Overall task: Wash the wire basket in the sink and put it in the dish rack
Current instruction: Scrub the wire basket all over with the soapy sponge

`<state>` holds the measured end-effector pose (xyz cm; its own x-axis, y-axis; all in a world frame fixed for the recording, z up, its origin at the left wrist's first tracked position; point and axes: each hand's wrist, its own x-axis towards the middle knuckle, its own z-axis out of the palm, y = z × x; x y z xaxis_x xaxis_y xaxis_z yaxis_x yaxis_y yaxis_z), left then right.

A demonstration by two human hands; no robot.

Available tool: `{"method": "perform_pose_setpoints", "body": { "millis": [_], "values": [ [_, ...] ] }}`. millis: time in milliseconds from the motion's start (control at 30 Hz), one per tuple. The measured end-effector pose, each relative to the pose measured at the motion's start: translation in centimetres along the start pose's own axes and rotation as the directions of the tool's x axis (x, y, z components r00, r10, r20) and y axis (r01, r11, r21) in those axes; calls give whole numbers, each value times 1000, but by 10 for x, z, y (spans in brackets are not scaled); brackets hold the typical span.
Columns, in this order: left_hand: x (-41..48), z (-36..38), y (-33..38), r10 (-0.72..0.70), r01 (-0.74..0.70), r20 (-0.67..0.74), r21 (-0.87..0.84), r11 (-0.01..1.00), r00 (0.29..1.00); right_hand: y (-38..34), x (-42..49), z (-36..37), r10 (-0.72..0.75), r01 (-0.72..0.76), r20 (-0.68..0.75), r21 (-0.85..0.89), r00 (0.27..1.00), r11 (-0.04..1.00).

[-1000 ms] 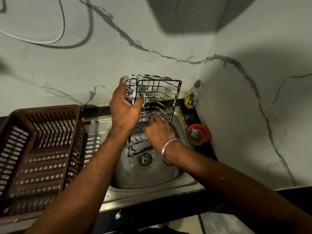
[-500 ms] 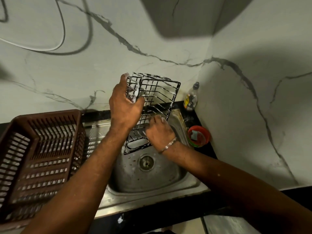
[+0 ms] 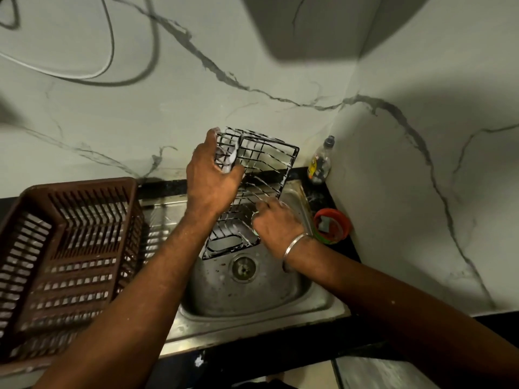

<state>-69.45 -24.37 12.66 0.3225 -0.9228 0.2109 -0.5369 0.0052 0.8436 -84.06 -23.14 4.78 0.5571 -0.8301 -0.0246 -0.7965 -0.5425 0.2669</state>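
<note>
Gripping the upper left corner of the wire basket [image 3: 259, 175], the left hand [image 3: 213, 179] has its fingers curled through the grid and its thumb on the near face; white suds sit between the fingers. Right hand [image 3: 276, 223]: fingers curled against the basket's lower right side. A sliver of green shows under the palm; I cannot tell whether this hand grips a wire, a pad, or nothing. Metal bangle [image 3: 295, 245] on the right wrist.

Basket: black wire, foam-streaked, tilted, top end toward the wall, bottom end low over the bowl just behind the drain [image 3: 243, 268]. Held clear of the dish rack.

Surface: stainless steel sink [image 3: 247, 301], bowl wet and spotted, ribbed drainboard to the left. A brown slatted plastic dish rack [image 3: 70, 248] sits on that drainboard, near the left forearm. Black countertop [image 3: 349, 249] borders the sink at back, right and front.

Room: inner corner of two walls, pale marble-look panels [image 3: 280, 66] with grey veins. A white cable [image 3: 92, 75] loops across the left panel and casts a dark shadow.

Labels: clear plastic bottle [image 3: 320, 164] stands in the corner, dark cap, yellow label; print too small to read. A red round tub [image 3: 332, 226] with a green band sits on the counter just right of the sink, a grey piece inside; no legible writing.
</note>
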Motion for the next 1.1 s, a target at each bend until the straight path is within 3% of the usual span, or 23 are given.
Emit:
{"method": "perform_pose_setpoints", "body": {
  "millis": [133,267,400,567,733,900,1033,1100],
  "values": [
    [5,-3,-3,-52,51,-38,-28,998,998,4,-9,8,54,-52,-44,54,998,997],
    [12,-7,-2,-61,58,-68,-36,998,996,-12,-18,26,-24,25,-10,104,1000,994],
    [11,-9,2,-41,40,-53,-35,999,998,0,-9,16,131,-109,-114,183,985,977],
    [13,-10,4,-78,74,-72,-69,995,994,-12,-22,36,-38,46,-62,131,997,990],
    [12,-11,5,-51,46,-87,-62,997,995,17,3,3,230,-180,-231,219,945,959],
    [12,-13,10,-32,32,-53,-17,999,998,4,-1,5,80,-47,-190,176,978,983],
    [9,-15,5,-44,44,-28,1,999,999,37,18,-6,327,-186,-336,389,884,902],
    [7,-15,3,-50,50,-25,0,999,998,36,16,0,306,-184,-336,348,891,919]
  ]
}}
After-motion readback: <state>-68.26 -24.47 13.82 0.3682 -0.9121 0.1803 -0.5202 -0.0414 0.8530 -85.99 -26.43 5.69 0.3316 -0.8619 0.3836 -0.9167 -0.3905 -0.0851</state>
